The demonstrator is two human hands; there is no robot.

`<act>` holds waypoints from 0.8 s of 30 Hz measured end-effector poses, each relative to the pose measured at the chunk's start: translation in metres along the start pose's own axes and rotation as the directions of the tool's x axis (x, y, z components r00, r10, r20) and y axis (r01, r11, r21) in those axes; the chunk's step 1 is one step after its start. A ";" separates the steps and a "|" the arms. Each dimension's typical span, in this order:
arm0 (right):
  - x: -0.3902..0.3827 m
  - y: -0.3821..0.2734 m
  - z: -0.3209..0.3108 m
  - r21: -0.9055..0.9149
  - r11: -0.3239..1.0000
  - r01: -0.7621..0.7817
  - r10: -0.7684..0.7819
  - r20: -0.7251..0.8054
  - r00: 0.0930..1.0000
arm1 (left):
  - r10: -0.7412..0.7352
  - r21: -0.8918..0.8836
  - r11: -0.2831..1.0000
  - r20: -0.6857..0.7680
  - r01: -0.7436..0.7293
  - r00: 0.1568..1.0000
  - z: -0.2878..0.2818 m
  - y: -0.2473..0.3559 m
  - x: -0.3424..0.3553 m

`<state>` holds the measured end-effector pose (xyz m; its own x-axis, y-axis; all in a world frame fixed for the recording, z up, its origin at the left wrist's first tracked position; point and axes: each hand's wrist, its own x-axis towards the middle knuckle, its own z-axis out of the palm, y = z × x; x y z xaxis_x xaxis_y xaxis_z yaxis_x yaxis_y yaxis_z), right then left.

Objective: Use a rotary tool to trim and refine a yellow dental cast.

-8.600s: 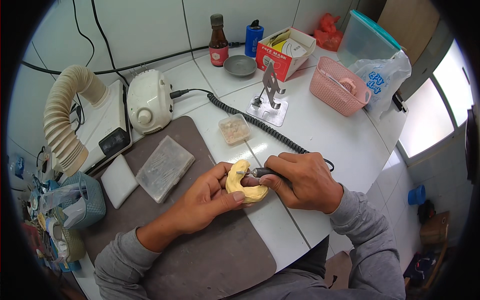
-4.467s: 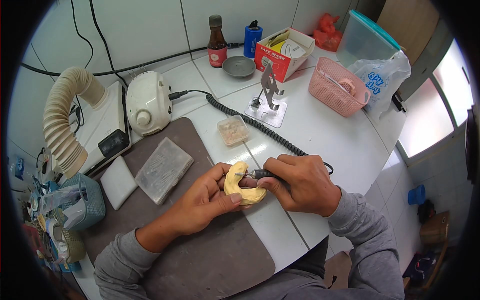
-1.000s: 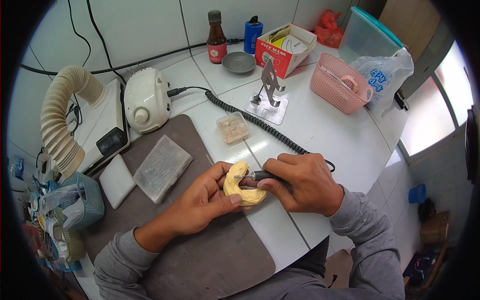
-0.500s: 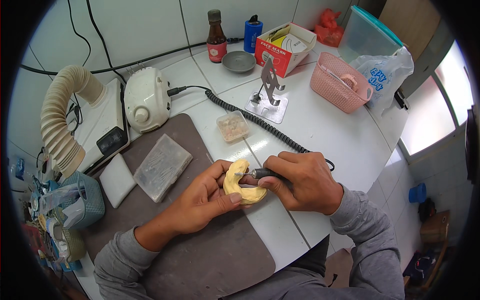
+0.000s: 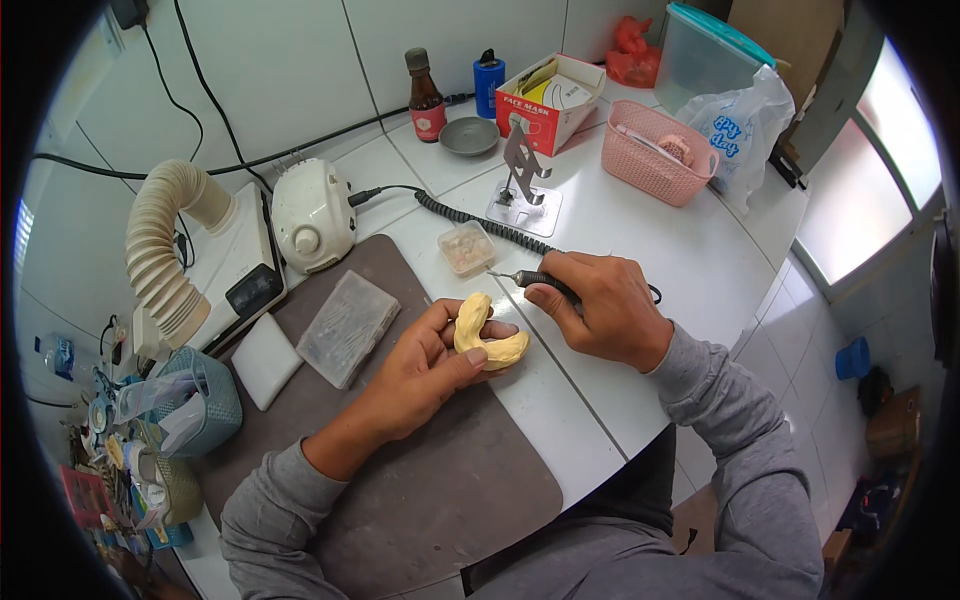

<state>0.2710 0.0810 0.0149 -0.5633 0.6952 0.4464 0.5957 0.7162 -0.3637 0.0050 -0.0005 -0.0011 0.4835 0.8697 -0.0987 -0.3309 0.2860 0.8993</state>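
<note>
Yellow arch (image 5: 469,334), left thumb (image 5: 462,368) atop, fingers (image 5: 436,320) beneath

A brown bottle (image 5: 427,108) stands just beside a grey dish (image 5: 468,137), near a blue canister (image 5: 488,90).

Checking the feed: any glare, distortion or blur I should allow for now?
Head view: the bright white window at right is washed out; head view: the glossy white tiled tabletop catches glare near the grey metal stand; head view: edges bend toward a black rim, while the yellow horseshoe-shaped model and slim black handpiece look reasonably sharp.
</note>
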 end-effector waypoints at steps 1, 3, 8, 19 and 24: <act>0.000 0.000 0.000 -0.003 1.000 0.000 0.000 -0.005 1.000 | -0.005 -0.026 1.000 -0.006 0.005 1.000 0.000 0.000 0.000; -0.001 -0.001 0.001 -0.001 1.000 -0.003 0.003 -0.008 1.000 | 0.008 -0.027 1.000 -0.004 -0.008 1.000 -0.001 -0.001 0.002; -0.001 -0.002 0.001 -0.001 1.000 -0.003 0.002 -0.022 1.000 | 0.026 -0.064 0.998 -0.017 -0.027 1.000 -0.001 -0.001 0.000; 0.038 -0.009 -0.004 0.063 0.997 0.049 -0.058 0.142 0.988 | 0.141 -0.135 0.979 -0.081 -0.151 0.987 -0.007 -0.011 -0.004; 0.021 -0.006 0.002 0.003 0.985 0.174 -0.173 0.103 0.979 | 0.123 -0.154 0.979 -0.091 -0.136 0.988 -0.003 -0.005 -0.003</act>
<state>0.2541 0.0914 0.0246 -0.7140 0.5633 0.4157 0.4871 0.8262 -0.2829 0.0029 -0.0036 -0.0069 0.3632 0.9313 -0.0262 -0.5145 0.2239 0.8277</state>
